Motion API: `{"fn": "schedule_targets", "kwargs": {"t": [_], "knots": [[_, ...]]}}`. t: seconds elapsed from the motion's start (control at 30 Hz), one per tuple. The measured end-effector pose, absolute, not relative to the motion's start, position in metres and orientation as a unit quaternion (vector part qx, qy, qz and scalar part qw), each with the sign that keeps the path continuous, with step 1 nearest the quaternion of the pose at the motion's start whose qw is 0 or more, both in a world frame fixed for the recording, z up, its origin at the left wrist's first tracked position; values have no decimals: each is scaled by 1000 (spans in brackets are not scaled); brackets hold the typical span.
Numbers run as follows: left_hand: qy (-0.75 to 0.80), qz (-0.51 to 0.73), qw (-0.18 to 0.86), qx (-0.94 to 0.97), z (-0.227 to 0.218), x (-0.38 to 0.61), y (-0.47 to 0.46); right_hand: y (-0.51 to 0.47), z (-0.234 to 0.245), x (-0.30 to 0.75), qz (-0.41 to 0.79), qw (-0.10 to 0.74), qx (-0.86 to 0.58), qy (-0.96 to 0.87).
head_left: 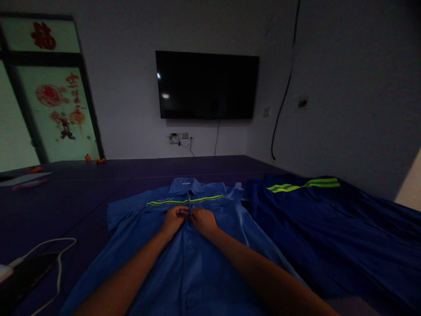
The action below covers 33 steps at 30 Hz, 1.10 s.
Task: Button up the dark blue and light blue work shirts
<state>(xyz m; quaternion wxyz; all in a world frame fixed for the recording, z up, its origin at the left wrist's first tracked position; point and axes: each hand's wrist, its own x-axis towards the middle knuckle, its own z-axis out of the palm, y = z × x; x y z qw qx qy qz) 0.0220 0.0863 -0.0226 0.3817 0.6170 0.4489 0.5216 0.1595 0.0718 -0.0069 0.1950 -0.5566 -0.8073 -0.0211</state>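
Both bare forearms reached out over the lower half of a blue work shirt [184,267], which lay front-up and spread flat on the dark purple surface [66,206]; a white cable [59,259] and a dark device [26,274] sat well apart at the near left. The left hand [173,219] and the right hand [204,220] met at the middle of the chest, fingers curled inward, each grip clenched on the shirt's front opening; whether a button lay between the fingertips could not be told in the dim light.

The likely trouble was a misaligned front: with the room this dark and the buttons the same blue as the cloth, one edge could be matched to the wrong hole, leaving the panels skewed; a tug from either hand could also bunch the thin fabric and drag the flattened sleeves out of line.

The shirt was short-sleeved and mid-blue, lightly creased; a yellow-green reflective stripe [184,201] crossed the chest just beyond the hands, and the collar [186,183] lay at the far end with a small label showing. A darker blue garment [315,228] with matching stripes lay just beside it on the right. Beyond, a black television [207,85] hung on the white wall above wall sockets [180,137]; a glazed door [55,109] with red paper decorations stood far left.
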Motion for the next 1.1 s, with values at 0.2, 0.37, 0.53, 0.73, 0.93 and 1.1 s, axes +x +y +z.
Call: {"fn": "schedule_targets", "kwargs": {"t": [0.2,0.37,0.53,0.73,0.93,1.1], "knots": [[458,526,373,612,-24,22,88,69,-5,160,-23,196,-550,-812],[464,530,370,606,-22,22,87,68,-4,160,-25,185,-550,-814],[476,529,355,606,-21,22,85,68,-4,159,-31,164,-557,-814],[487,529,333,611,-22,21,86,66,-2,159,-36,172,-552,-815],[500,523,308,618,-24,21,88,67,-4,159,-37,162,-557,-814],[501,511,295,632,-24,21,89,70,-6,159,-36,170,-555,-814]]}}
